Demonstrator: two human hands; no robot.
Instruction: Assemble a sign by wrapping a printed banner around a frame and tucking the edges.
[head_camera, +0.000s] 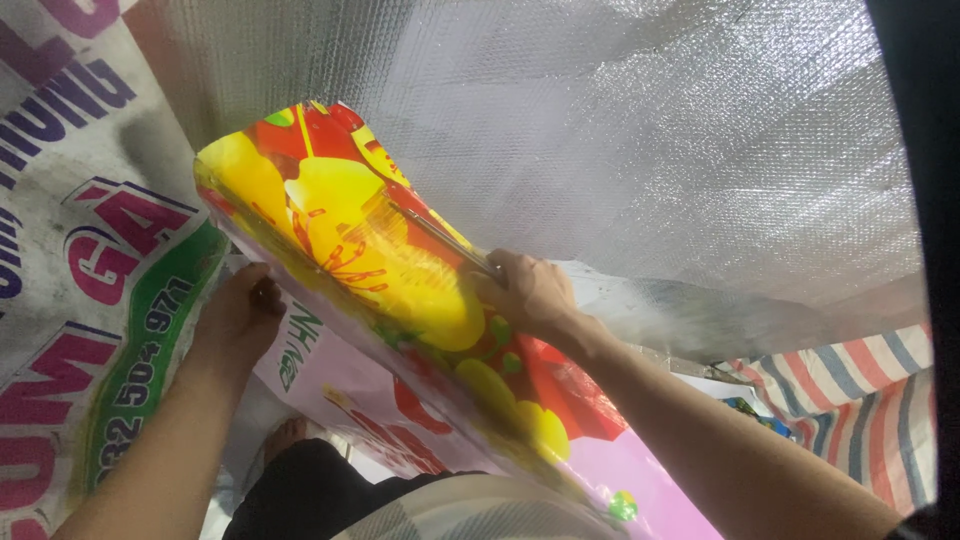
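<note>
Right hand (528, 290), perhaps brush (430, 232), near banner (340, 230) edge

Right hand (530, 290) grips a thin metal tool (440, 235) laid on a glossy printed sheet with yellow flowers on red (400, 290). Left hand (240, 315) holds the sheet's lower edge. Silver bubble-foil sheet (650, 130) behind; striped tarp (860, 400) right.

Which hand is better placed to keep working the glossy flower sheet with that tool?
Right. The right hand already grips the thin metal tool, its tip on the flower-printed sheet. The left hand is under the sheet's edge, propping it up.
</note>
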